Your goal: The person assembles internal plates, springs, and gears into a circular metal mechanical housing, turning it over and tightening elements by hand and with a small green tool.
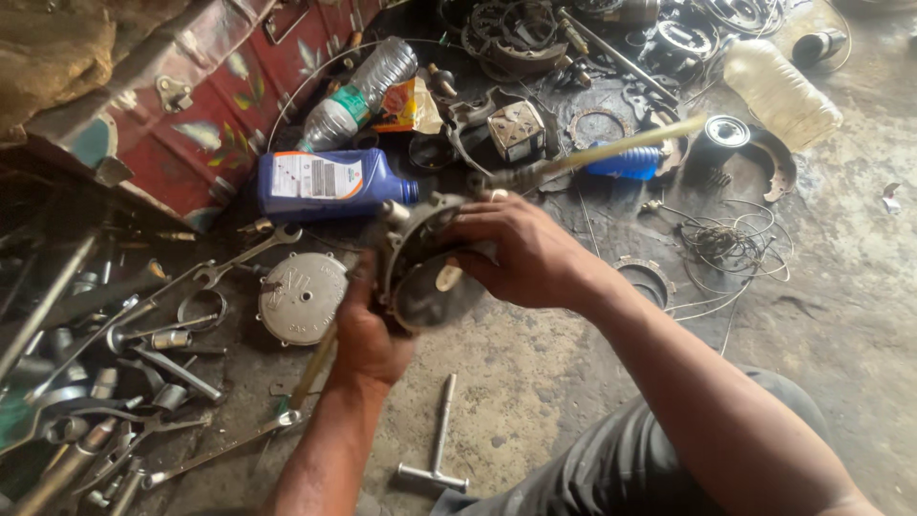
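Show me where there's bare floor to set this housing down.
Bare concrete lies right of the T-handle wrench, below both hands holding the housing. More bare floor lies at right beyond the wire tangle. Crowded: the wrench pile at left, the parts heap up top.

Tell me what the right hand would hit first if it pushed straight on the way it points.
The right hand points left. It already grips the metal housing; past that, likely the round grey cover on the floor, though depth is unclear.

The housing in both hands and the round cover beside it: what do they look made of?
Housing: probably cast metal, dark and greasy, held by the left hand and right hand. Round cover: likely cast aluminium, dull pale grey, ribbed face.
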